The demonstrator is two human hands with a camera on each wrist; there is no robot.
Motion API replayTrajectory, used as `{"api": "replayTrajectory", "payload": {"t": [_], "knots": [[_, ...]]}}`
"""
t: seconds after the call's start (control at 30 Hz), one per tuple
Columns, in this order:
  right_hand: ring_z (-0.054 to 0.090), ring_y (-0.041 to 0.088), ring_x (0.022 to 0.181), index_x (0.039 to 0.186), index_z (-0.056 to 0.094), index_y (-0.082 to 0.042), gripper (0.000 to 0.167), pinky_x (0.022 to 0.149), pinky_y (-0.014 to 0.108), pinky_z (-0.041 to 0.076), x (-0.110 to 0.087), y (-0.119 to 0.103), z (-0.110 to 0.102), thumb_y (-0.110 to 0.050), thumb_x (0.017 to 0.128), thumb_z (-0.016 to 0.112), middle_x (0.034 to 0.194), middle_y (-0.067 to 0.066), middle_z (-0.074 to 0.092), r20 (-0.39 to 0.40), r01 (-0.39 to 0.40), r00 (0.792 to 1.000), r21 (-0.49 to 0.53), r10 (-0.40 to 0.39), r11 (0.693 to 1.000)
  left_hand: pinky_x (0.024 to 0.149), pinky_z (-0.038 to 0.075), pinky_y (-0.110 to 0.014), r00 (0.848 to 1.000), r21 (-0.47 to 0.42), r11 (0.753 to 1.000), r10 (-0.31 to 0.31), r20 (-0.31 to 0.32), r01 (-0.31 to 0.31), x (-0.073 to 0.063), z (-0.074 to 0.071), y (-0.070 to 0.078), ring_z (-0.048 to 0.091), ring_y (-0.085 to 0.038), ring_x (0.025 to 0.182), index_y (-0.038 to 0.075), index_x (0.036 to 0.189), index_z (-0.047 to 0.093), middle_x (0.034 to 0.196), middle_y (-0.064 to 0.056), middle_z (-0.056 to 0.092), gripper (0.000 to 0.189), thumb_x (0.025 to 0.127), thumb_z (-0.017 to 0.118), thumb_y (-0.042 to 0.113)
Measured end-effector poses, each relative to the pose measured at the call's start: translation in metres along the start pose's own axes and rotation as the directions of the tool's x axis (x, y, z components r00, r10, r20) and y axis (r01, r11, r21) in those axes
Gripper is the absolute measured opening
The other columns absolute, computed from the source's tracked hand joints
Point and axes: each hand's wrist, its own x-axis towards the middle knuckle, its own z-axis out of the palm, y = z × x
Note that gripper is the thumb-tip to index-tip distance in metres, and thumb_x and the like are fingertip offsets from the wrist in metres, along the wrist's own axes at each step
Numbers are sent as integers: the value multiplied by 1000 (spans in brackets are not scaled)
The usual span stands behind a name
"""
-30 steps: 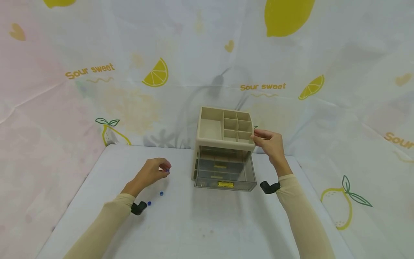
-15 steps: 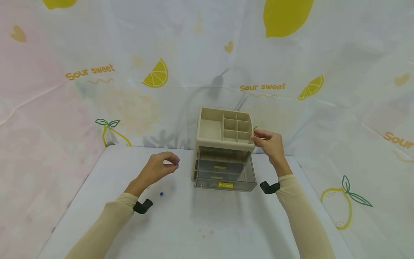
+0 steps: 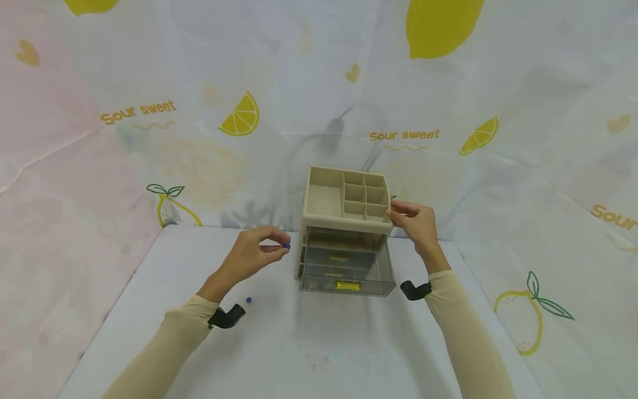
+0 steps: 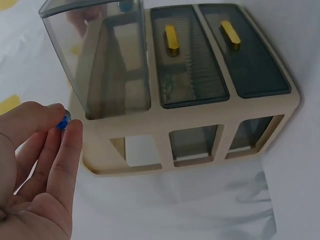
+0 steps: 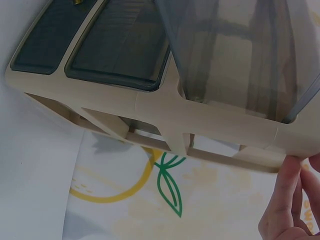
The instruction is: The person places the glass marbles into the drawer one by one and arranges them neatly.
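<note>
Between thumb and fingertips, my left hand pinches a small round blue bead, partly clear, just left of the desk organizer. The beige organizer has open compartments on top and smoky see-through drawers below. Its top drawer, with a yellow handle, is pulled out; the lower two sit closed. My right hand grips the organizer's upper right edge, thumb near the top and fingers along the side. A blue spot shows at the pulled-out drawer in the left wrist view.
Another small blue bead lies on the white table, close to the left wrist's black mount. A lemon-print cloth hangs behind and around the table. The pulled-out drawer juts toward the front.
My left hand has moved right and away from me with the pinched bead, up to the organizer's left side. The left wrist now covers the nearer table bead's place. My right hand holds still.
</note>
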Motion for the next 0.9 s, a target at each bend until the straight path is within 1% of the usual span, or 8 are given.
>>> {"api": "replayTrajectory", "payload": {"t": [0.07,0.2,0.3,0.5,0.57,0.67,0.77,0.9], "knots": [[67,3,75,118,66,7,36,70,20,58,0,1,0,-7,86,75,105,18,69,1,-2,1000,-2,2,1000,78,58,-26,1000,-5,1000,1,0,-1,2,2,8,69,-25,93,-1,100,69,100,-12,69,21,81,74,-8],[67,3,75,118,67,7,36,69,20,58,0,1,0,-7,86,75,105,18,70,-1,2,1000,-6,-2,1000,80,58,-28,1000,-32,999,14,11,-13,5,4,36,68,-30,94,-8,100,67,101,-18,67,20,81,71,-13],[67,3,74,117,67,7,35,69,20,58,0,1,0,-7,86,75,103,17,70,-3,6,1000,-7,-6,1000,81,57,-29,999,-48,998,45,23,-44,8,6,52,67,-32,95,-10,100,66,100,-19,67,20,81,69,-14],[67,3,74,117,67,7,35,69,20,58,-1,1,-1,-7,86,75,98,10,71,2,11,1000,6,-11,1000,82,57,-29,996,-73,995,75,55,-71,14,14,60,66,-33,96,-9,102,66,101,-21,66,22,82,68,-15],[67,4,74,117,66,7,36,69,20,58,-1,1,-1,-7,86,75,94,5,71,5,9,1000,12,-9,1000,82,57,-30,995,-86,994,72,66,-66,15,18,59,65,-34,97,-9,103,66,102,-22,66,22,82,67,-15],[67,4,73,118,66,7,36,69,21,58,0,2,-1,-8,86,75,92,3,70,6,6,1000,15,-6,1000,82,57,-30,994,-95,993,71,82,-63,18,24,49,65,-33,97,-10,105,65,103,-21,65,22,83,67,-15],[67,4,73,118,67,7,36,69,21,58,0,2,-1,-8,86,75,96,8,70,6,5,1000,7,-5,1000,83,57,-29,992,-91,993,77,98,-68,21,31,36,66,-29,97,-7,106,66,105,-17,66,23,84,68,-11],[67,4,73,118,67,6,36,69,21,58,1,2,-2,-9,86,75,102,16,69,5,14,1000,-4,-14,1000,82,57,-27,988,-94,991,101,121,-90,26,38,30,67,-22,96,-2,107,67,106,-10,66,22,85,71,-5]]}}
